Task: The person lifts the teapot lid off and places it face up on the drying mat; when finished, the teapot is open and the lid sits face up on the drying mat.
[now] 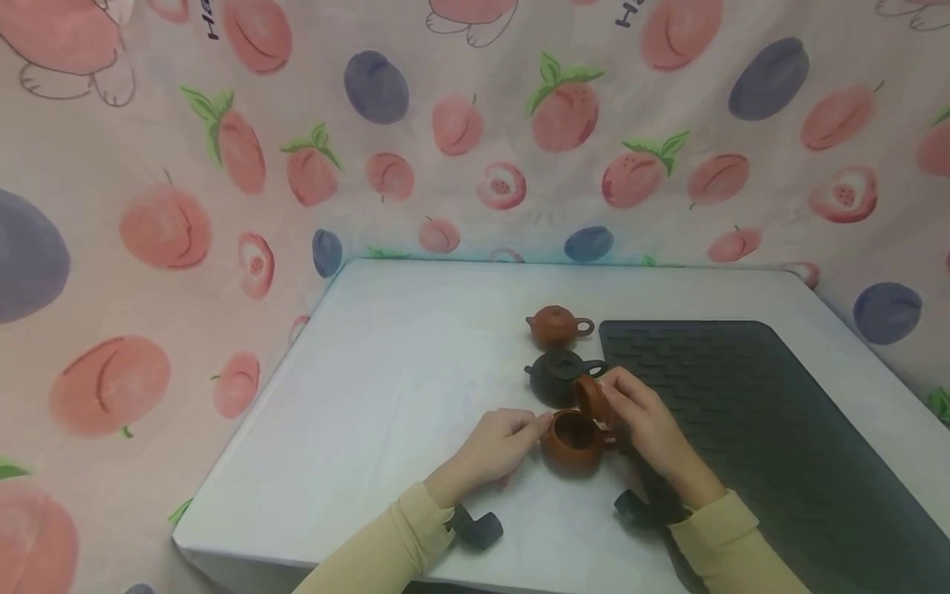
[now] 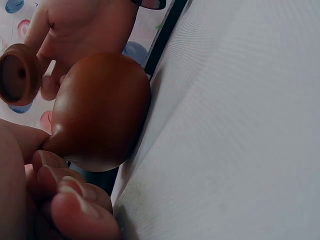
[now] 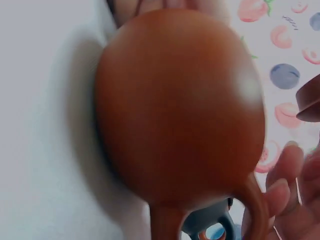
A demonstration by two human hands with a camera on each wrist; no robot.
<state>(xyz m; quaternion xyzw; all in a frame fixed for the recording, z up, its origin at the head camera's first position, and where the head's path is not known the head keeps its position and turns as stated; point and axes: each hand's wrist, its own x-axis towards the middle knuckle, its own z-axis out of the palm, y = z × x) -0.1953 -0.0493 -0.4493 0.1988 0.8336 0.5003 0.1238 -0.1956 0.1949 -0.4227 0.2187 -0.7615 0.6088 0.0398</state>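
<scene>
Head view: the right hand [image 1: 644,421] pinched a small brown lid [image 1: 590,398] in a closed grip, holding it tilted just above and to the far right of the open brown teapot [image 1: 573,441]. The left hand [image 1: 499,448] lay on the bench [image 1: 401,396] with fingers loosely curled, its fingertips touching the teapot's left side at the spout. The open teapot stood on the white bench, near its front edge, just left of a dark ribbed mat [image 1: 750,412]. Directly beyond it stood a black teapot [image 1: 560,375] with its lid on, and farther still a second brown teapot [image 1: 557,326], also lidded; the three formed a line along the mat's left edge. Peach-printed cloth [image 1: 223,165] hung behind and to the left of the bench.

Left wrist view: the teapot's rounded body [image 2: 97,112] filled the centre, with the left fingertips [image 2: 65,195] curled beside its spout. The right hand [image 2: 82,25] held the lid [image 2: 17,75] up at far left, hollow underside showing.

Right wrist view: the teapot's body [image 3: 180,110] was seen close, its handle [image 3: 252,210] near the bottom, right fingers [image 3: 285,175] just beside it. The lid's edge [image 3: 310,100] showed at right.
</scene>
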